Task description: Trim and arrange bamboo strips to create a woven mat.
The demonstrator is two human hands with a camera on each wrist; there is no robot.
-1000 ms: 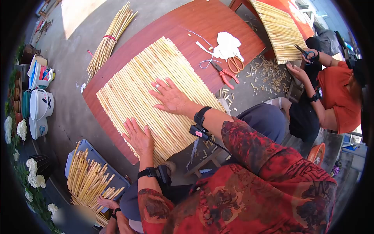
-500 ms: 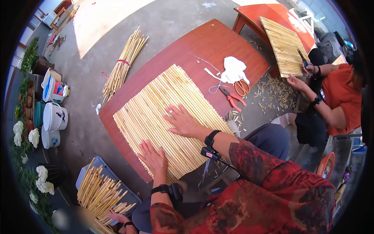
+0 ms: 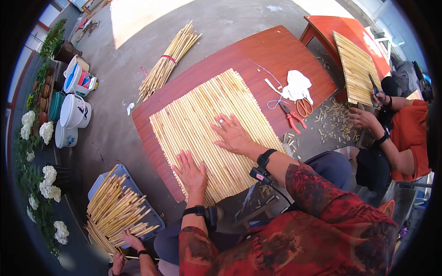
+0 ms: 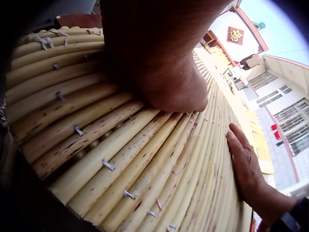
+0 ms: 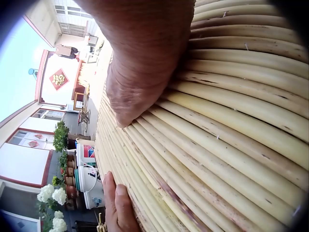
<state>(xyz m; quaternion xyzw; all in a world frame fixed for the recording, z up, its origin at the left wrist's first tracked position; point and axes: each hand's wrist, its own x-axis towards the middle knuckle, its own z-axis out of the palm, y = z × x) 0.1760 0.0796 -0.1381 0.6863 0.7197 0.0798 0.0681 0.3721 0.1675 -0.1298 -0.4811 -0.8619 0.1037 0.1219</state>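
Note:
A mat of pale stalks point(image 3: 207, 106) lies on the reddish-brown table point(image 3: 258, 46). The left hand point(image 3: 191, 175) rests flat near the mat's near left edge, fingers spread. Farther right, toward the mat's middle, the right hand point(image 3: 234, 135) lies palm down with fingers spread and a ring on one finger. In the left wrist view, short thread ties dot the stalks point(image 4: 135, 169) beneath the left hand point(image 4: 169, 87). The right wrist view has the right hand point(image 5: 140, 72) pressed on close-set stalks point(image 5: 231, 121).
Red-handled pliers point(image 3: 293, 118), scissors point(image 3: 304, 107) and white cloth point(image 3: 297, 86) lie on the table's right. A tied stalk bundle point(image 3: 168, 60) is on the floor behind. Stalks fill a blue tray point(image 3: 159, 221) at lower left, where another person's hands reach. Someone at right holds scissors by a second mat point(image 3: 357, 69).
The head view has shifted, moving the scene within the frame. Both hands remain spread on the mat, at nearly the same places. Another person's second hand has appeared by the blue tray.

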